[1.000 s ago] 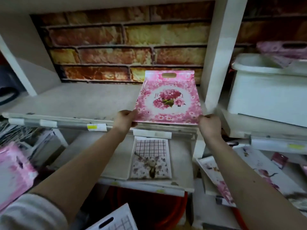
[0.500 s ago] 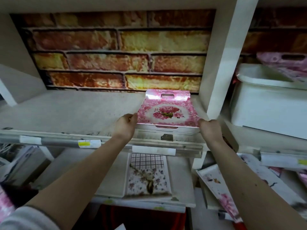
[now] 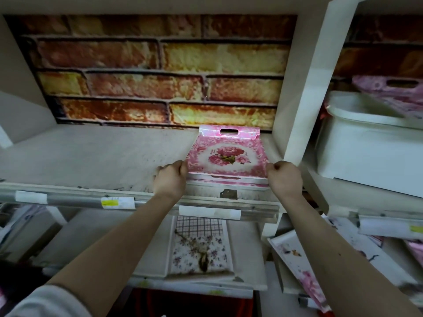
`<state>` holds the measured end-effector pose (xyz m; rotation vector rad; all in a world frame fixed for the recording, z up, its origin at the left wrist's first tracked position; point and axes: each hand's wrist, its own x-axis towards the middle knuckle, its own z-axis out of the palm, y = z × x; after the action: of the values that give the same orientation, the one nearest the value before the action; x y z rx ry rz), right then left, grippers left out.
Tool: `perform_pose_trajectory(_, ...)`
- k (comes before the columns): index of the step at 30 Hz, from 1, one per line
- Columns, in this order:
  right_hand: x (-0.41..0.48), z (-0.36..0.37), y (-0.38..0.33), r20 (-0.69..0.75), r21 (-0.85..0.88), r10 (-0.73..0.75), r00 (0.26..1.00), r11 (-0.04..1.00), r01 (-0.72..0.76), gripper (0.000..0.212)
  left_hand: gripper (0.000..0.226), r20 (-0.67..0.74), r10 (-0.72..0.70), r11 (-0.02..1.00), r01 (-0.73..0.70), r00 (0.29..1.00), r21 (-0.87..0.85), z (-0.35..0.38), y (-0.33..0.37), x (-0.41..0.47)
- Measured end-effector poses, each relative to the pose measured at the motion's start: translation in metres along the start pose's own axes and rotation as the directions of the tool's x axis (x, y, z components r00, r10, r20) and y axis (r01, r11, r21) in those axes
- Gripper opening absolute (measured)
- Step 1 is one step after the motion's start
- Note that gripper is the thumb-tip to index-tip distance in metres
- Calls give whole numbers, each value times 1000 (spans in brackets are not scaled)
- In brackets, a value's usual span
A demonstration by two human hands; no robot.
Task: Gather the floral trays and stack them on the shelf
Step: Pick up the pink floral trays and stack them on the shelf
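Note:
A pink floral tray [image 3: 227, 156] with a rose bouquet in its middle and a handle slot at its far end lies flat on the white shelf [image 3: 91, 156], close to the right divider. My left hand [image 3: 170, 181] grips its near left corner. My right hand [image 3: 285, 181] grips its near right corner. On the shelf below lies a checked floral tray [image 3: 199, 245]. More floral trays [image 3: 299, 266] lean at the lower right.
A brick-pattern wall [image 3: 148, 72] backs the shelf. A white divider [image 3: 304, 88] stands right of the tray. Beyond it sits a white tub [image 3: 366, 145] with a pink tray [image 3: 393, 92] behind it. Price labels [image 3: 117, 202] line the shelf's front rail.
The pink tray went from tilted up at the shelf's edge to lying flat on the shelf, pushed further back. Both hands followed it forward and still hold its near corners.

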<state>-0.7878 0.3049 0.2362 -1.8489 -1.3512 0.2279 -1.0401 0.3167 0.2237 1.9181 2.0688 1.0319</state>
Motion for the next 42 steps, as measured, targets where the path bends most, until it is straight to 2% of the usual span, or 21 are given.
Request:
perform_pose_trajectory(3, -4, 5, 3, 12, -27, -41, 999, 999, 41, 48, 40, 41, -52, 997, 49, 998, 65, 10, -2, 1)
perform_pose_trajectory(6, -6, 12, 6, -11, -7, -59, 998, 998, 59, 46, 40, 17, -73, 997, 72, 997, 33, 20, -4, 1)
perform_pose_trajectory(12, -3, 21, 4, -4, -40, -39, 999, 998, 39, 32, 34, 43, -74, 996, 72, 996, 57, 23, -6, 5)
perform_pose_trajectory(16, -4, 22, 5, -20, -52, -44, 999, 998, 43, 37, 37, 48, -75, 996, 72, 996, 48, 22, -6, 2)
perform_pose_trajectory(21, -9, 10, 5, 54, -74, -75, 996, 994, 79, 44, 39, 29, -48, 999, 47, 998, 16, 14, 0, -2)
perform_pose_trajectory(23, -11, 2, 7, 78, -55, -85, 993, 994, 90, 41, 36, 6, -22, 1000, 22, 1000, -3, 10, 5, -7)
perform_pose_trajectory(26, -21, -11, 9, 82, 6, -106, 991, 994, 105, 19, 32, -7, 61, 998, -61, 998, -6, 5, 20, -19)
perform_pose_trajectory(33, -50, -55, 30, 16, 62, -119, 993, 991, 118, 21, 28, 22, 225, 974, -225, 974, 8, 8, 75, -54)
perform_pose_trajectory(37, -74, -90, 57, 27, 67, -149, 989, 987, 147, 20, 26, 37, 290, 956, -288, 956, -52, 18, 115, -90)
perform_pose_trajectory(42, -104, -153, 108, 14, 121, -65, 998, 991, 63, 22, 26, 83, 355, 927, -339, 931, -160, 38, 182, -145)
